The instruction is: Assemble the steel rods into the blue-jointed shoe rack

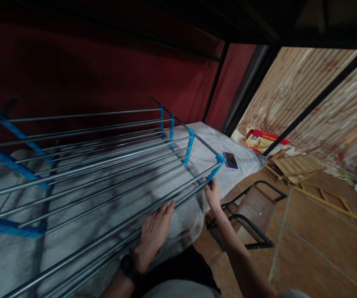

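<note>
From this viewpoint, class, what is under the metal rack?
Grey cloth shows beneath the metal rack. The rack hides strips of it; whatever the cloth covers cannot be seen.

Dark watch (129,265), pale top (178,289), black trousers (186,265).
The watch is chunky and goes round the left wrist (140,257). The right forearm (232,236) is bare, and so are the fingers (163,208). The top looks soft grey, and the trousers look very dark.
</note>
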`<state>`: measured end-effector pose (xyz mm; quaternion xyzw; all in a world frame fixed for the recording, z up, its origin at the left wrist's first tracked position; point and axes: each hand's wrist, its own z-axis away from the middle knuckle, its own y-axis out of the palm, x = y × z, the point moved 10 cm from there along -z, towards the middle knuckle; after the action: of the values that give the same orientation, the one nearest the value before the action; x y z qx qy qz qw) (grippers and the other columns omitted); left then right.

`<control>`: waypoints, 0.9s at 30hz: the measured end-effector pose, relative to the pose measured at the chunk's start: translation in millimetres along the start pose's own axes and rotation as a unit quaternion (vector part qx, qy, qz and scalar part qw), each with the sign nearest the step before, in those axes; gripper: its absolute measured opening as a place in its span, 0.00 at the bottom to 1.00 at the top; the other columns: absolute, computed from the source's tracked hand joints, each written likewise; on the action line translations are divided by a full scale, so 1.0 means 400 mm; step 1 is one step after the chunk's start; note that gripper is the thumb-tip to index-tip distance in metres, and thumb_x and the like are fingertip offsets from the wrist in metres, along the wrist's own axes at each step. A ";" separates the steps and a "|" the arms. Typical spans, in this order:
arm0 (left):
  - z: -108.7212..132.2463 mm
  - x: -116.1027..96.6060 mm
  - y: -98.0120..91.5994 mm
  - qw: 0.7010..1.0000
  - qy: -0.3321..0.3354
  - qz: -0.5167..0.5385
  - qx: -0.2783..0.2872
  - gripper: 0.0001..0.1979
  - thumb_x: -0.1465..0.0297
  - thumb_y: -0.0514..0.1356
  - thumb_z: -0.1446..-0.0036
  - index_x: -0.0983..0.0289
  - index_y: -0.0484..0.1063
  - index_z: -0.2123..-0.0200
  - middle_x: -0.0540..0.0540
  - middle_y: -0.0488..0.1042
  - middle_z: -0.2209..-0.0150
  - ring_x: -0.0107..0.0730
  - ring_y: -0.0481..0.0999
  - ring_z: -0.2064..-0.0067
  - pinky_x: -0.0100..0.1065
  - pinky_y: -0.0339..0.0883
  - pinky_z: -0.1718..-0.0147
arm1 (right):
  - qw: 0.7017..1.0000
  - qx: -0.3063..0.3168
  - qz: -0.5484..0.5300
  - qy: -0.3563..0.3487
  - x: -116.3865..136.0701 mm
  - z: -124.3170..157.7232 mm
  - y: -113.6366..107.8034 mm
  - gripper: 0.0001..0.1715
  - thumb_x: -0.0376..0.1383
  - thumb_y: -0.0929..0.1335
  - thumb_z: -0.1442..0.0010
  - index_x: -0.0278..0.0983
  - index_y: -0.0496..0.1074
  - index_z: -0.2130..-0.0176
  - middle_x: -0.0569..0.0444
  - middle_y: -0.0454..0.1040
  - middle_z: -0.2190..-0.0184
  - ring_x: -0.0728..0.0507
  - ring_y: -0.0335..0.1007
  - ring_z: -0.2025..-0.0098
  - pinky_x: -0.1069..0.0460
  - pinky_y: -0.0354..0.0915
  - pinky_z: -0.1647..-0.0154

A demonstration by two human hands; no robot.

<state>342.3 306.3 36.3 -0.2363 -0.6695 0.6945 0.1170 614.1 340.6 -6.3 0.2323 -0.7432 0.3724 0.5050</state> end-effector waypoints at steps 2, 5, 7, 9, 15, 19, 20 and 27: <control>-0.005 0.005 -0.012 1.000 0.001 0.002 -0.008 0.23 0.74 0.44 0.31 0.58 0.64 0.37 0.57 0.78 0.50 0.39 0.80 0.56 0.37 0.71 0.58 | 1.000 -0.003 -0.007 0.006 -0.004 -0.001 -0.002 0.19 0.40 0.64 0.49 0.42 0.65 0.55 0.51 0.75 0.58 0.39 0.70 0.55 0.45 0.63 0.49; -0.008 0.010 -0.018 1.000 -0.001 0.021 -0.015 0.21 0.71 0.45 0.30 0.58 0.65 0.38 0.57 0.78 0.50 0.39 0.80 0.54 0.36 0.70 0.57 | 1.000 0.000 -0.022 0.015 -0.011 -0.003 -0.005 0.18 0.41 0.64 0.49 0.42 0.67 0.56 0.52 0.75 0.57 0.39 0.69 0.54 0.44 0.63 0.47; -0.005 0.006 -0.013 0.999 0.001 0.036 -0.012 0.21 0.71 0.45 0.30 0.59 0.65 0.38 0.57 0.78 0.50 0.38 0.80 0.54 0.36 0.70 0.58 | 0.999 0.016 -0.040 0.020 -0.016 -0.006 -0.003 0.18 0.42 0.65 0.48 0.42 0.68 0.56 0.52 0.75 0.57 0.40 0.68 0.53 0.45 0.63 0.46; 0.001 0.001 -0.008 0.998 0.003 0.057 -0.008 0.20 0.71 0.45 0.30 0.59 0.65 0.40 0.57 0.78 0.51 0.38 0.80 0.54 0.36 0.70 0.59 | 0.997 0.047 -0.064 0.025 -0.022 -0.010 0.000 0.19 0.43 0.66 0.48 0.41 0.68 0.56 0.53 0.74 0.57 0.40 0.67 0.52 0.45 0.63 0.45; 0.003 0.003 -0.019 0.994 -0.002 0.108 -0.012 0.16 0.71 0.47 0.31 0.59 0.70 0.48 0.55 0.79 0.54 0.39 0.79 0.55 0.37 0.69 0.58 | 0.975 0.181 -0.121 0.055 -0.041 -0.042 0.004 0.24 0.50 0.73 0.53 0.42 0.71 0.58 0.55 0.75 0.58 0.41 0.68 0.53 0.45 0.63 0.44; -0.005 0.009 -0.018 0.991 -0.012 0.131 -0.014 0.15 0.72 0.49 0.32 0.60 0.71 0.49 0.57 0.79 0.55 0.39 0.79 0.56 0.36 0.69 0.58 | 0.958 0.250 -0.121 0.076 -0.045 -0.074 0.009 0.25 0.49 0.77 0.58 0.42 0.74 0.62 0.53 0.74 0.62 0.40 0.68 0.56 0.44 0.64 0.46; -0.005 0.008 -0.017 0.991 -0.013 0.136 -0.015 0.14 0.73 0.50 0.33 0.61 0.71 0.48 0.57 0.79 0.55 0.39 0.79 0.56 0.36 0.69 0.59 | 0.954 0.265 -0.117 0.080 -0.045 -0.078 0.011 0.23 0.48 0.77 0.58 0.42 0.74 0.63 0.53 0.74 0.63 0.40 0.69 0.57 0.44 0.63 0.46; 0.014 -0.007 -0.030 0.989 0.011 0.146 -0.016 0.14 0.77 0.51 0.37 0.61 0.71 0.53 0.56 0.79 0.57 0.38 0.79 0.59 0.35 0.68 0.64 | 0.939 0.305 -0.107 0.115 -0.109 -0.097 0.017 0.17 0.47 0.78 0.60 0.50 0.75 0.69 0.48 0.71 0.62 0.34 0.70 0.53 0.41 0.57 0.39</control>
<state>340.4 300.9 48.5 -0.3406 -0.6373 0.6911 0.0178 648.1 374.3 -40.4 0.4092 -0.5017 0.5489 0.5288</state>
